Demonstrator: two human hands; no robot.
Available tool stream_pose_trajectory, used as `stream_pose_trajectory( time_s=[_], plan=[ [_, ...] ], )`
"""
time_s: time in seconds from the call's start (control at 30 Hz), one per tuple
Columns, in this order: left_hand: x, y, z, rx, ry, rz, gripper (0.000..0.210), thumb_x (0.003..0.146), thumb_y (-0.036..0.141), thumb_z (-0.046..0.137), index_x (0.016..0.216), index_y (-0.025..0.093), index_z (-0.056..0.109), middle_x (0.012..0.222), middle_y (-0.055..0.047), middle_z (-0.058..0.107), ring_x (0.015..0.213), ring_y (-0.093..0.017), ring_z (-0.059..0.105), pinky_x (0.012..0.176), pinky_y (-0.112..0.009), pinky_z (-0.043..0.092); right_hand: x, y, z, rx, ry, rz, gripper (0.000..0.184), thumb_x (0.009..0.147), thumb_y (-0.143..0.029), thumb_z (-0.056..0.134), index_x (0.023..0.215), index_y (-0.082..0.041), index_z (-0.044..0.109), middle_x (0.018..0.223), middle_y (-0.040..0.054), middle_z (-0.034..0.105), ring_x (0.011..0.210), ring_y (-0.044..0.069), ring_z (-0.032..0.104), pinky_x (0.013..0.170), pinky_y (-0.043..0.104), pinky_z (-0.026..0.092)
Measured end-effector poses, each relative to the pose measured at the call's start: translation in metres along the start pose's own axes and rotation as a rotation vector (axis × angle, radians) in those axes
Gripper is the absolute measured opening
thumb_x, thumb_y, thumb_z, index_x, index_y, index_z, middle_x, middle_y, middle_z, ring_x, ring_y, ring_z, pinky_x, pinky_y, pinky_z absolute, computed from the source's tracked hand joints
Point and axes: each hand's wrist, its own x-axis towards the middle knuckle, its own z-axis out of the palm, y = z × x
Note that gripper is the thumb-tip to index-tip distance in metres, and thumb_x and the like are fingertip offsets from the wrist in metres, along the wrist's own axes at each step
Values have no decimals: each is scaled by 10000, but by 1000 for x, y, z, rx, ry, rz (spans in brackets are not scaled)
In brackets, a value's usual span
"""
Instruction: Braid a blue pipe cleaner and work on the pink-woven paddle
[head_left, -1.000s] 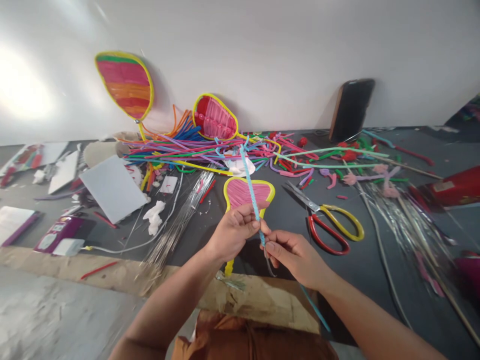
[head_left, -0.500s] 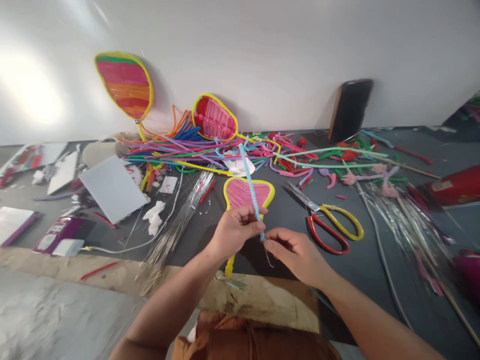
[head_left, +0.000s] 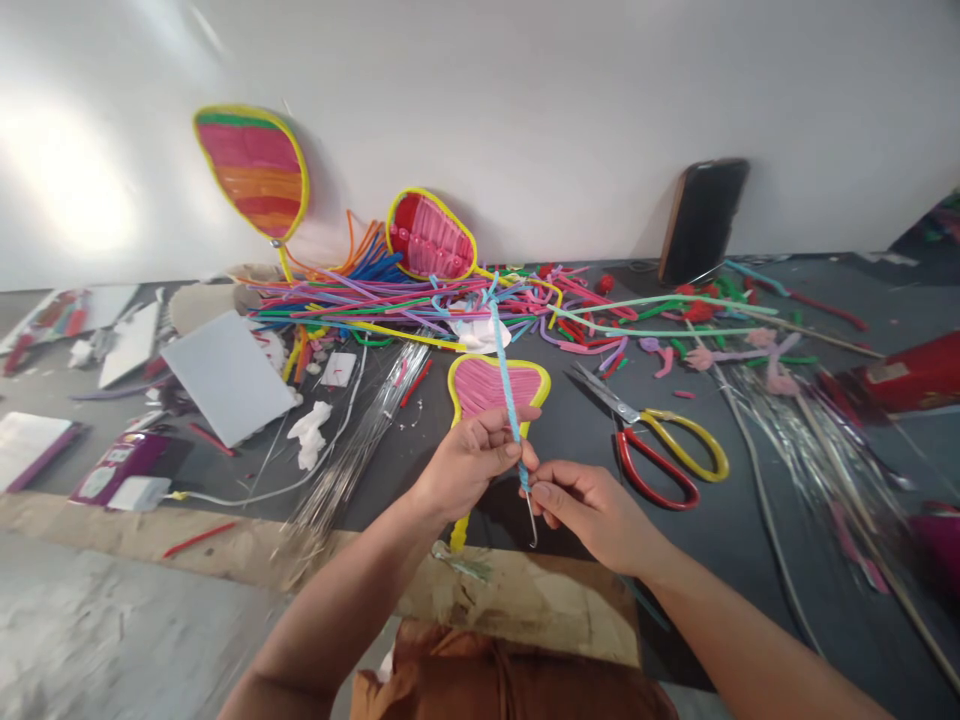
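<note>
A light-blue pipe cleaner stem (head_left: 505,375), twisted around a thin wire, stands tilted between my hands. My left hand (head_left: 472,455) pinches it partway down with thumb and fingers. Close below, the fingertips of my right hand (head_left: 574,500) are closed on its lower end. Bare wire (head_left: 533,525) with a small hook at its tip sticks out beneath them. Behind my left hand lies a pink fan-shaped piece (head_left: 499,385) with a yellow fuzzy edge, its yellow handle (head_left: 460,532) pointing toward me. My left hand covers part of it.
Scissors (head_left: 649,440) with red and yellow handles lie right of my hands. A pile of coloured pipe cleaners (head_left: 405,305) runs along the wall. Wire bundles (head_left: 360,440) lie on the left. A phone (head_left: 703,222) leans on the wall; a white card (head_left: 227,378) lies left.
The blue stem has become a little more upright, and its hooked bare wire now points straighter down. My right hand has shifted slightly down around its lower end.
</note>
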Motion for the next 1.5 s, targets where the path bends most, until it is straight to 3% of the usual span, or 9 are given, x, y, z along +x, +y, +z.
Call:
stream_pose_trajectory(
  time_s=[0.1,0.23,0.37,0.6,0.87,1.1,1.27,1.4,1.5],
  plan=[
    [0,0,0,20,-34,16,464,715,274,751,1140,129,633,735,-58,676,603,-120,588,574,-229,471,0,2,3,-11,31,6,331,867,-467,508,705,-180,546,610,-20,503,552,97,448,511,215,368],
    [2,-1,2,183,33,105,347,735,295,737,1044,150,674,857,-75,687,817,-153,612,717,-232,473,-1,4,5,-146,186,-42,261,863,-386,511,692,-190,529,595,-33,471,539,98,410,497,216,348],
    [3,-3,5,314,144,124,283,612,282,819,820,141,689,697,2,615,645,-91,525,600,-192,423,0,5,5,-287,264,-118,219,863,-335,512,702,-194,561,621,-16,533,581,116,468,561,229,389],
    [3,1,2,275,212,53,442,554,296,839,939,124,705,596,38,526,573,-72,463,545,-191,363,-1,1,1,-208,135,-63,217,864,-379,534,818,-188,625,693,-7,589,602,116,499,543,221,404],
    [1,3,-2,262,154,38,420,630,282,798,1005,120,700,641,-4,612,596,-88,545,580,-198,423,-2,-3,-3,-241,68,-100,213,899,-324,487,782,-194,610,686,-9,584,619,113,506,583,219,404],
    [1,-1,-2,56,20,36,479,709,322,756,1128,117,648,688,-47,666,543,-105,567,549,-229,461,-2,0,0,-124,12,-33,279,905,-374,476,731,-181,578,627,-27,506,579,96,456,544,211,365],
    [2,-3,1,93,-7,93,409,758,313,715,1128,151,649,775,-59,683,694,-133,609,663,-242,477,-2,4,3,-146,140,-49,257,883,-374,500,710,-188,542,610,-32,482,555,98,424,512,214,349],
    [3,-4,5,282,112,150,358,651,299,795,965,153,703,714,-2,624,653,-93,544,633,-210,444,-1,6,3,-305,263,-154,190,863,-301,517,713,-192,560,643,-13,554,602,116,487,586,228,395],
    [3,-2,6,358,199,126,347,579,267,831,880,141,711,601,47,544,567,-63,474,548,-183,399,0,5,2,-296,246,-144,199,865,-320,519,725,-191,579,653,-9,571,607,119,501,585,229,398]
  ],
)
